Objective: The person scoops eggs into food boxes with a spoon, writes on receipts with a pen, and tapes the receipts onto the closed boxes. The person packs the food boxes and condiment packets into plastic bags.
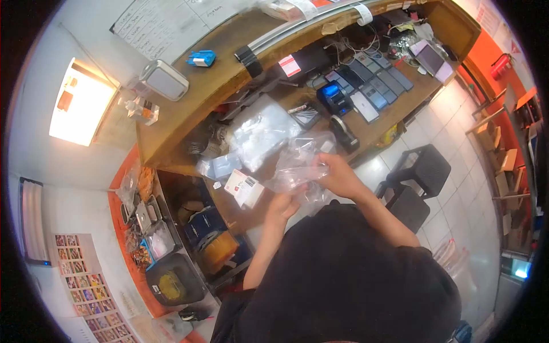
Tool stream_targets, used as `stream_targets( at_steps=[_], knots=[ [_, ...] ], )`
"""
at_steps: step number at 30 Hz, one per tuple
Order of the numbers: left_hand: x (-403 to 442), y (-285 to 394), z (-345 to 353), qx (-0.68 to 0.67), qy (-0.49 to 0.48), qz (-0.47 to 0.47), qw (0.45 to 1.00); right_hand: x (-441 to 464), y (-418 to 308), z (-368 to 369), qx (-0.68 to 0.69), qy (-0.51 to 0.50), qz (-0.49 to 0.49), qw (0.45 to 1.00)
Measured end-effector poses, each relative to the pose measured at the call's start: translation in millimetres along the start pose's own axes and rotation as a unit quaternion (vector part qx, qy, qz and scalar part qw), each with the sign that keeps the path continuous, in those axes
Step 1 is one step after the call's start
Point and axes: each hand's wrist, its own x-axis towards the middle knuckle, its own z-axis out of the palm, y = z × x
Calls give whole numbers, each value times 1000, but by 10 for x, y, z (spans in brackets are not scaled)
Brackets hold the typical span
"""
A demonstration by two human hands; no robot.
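Note:
Both my hands are on a crumpled clear plastic bag [294, 163], held above the counter's near edge. My right hand [337, 174] pinches its right side, thumb and fingers closed on the film. Lower down, my left hand [284, 204] grips the bag's bottom edge, its fingers partly hidden by the plastic. A white printed card or small box [244, 188] lies on the counter just left of my left hand. Behind the bag rests a stack of clear plastic bags [263, 128], with a smaller clear packet [220, 167] beside it.
On the wooden counter [366, 134], a small black printer [334, 98] and rows of phone-like devices [383, 83] stand to the right. A raised shelf [223, 54] runs along the back. Black stools [423, 168] stand on the tiled floor; an open bin [174, 280] is lower left.

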Motion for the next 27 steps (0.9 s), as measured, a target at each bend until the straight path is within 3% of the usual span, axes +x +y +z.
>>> stream_targets(
  at_steps=[2,4,6,8,10,14,16,17,19,20,21,22,24,27],
  knots=[
    [-16,-144,-31,15,50,-32,998,16,63,-34,94,56,-23,994],
    [26,-267,0,-3,-14,-43,999,31,74,-150,110,75,-8,991],
    [61,-297,85,30,-1,-42,999,76,112,-265,121,92,3,988],
    [120,-323,113,62,14,-42,997,108,187,-331,121,158,-54,979],
    [209,-293,103,-3,42,-58,997,93,133,-458,121,175,-27,977],
    [338,-367,-216,30,76,-78,994,86,79,-818,103,255,13,961],
    [364,-409,-462,100,125,-16,987,67,196,-1020,116,268,3,956],
    [364,-367,-448,104,124,-17,987,53,275,-1100,42,286,-4,957],
    [357,-291,-423,193,235,24,952,22,355,-1148,-89,315,1,945],
    [317,-167,-240,192,236,26,952,24,344,-1170,-89,313,-2,946],
    [224,16,91,435,297,38,849,21,334,-1189,-101,289,-1,952],
    [170,143,330,645,337,44,685,27,332,-1202,-114,264,0,958],
    [123,183,473,727,317,286,538,104,346,-1151,-102,194,-3,976],
    [236,367,982,738,241,375,507,257,272,-1024,-108,55,-9,993]
  ],
)
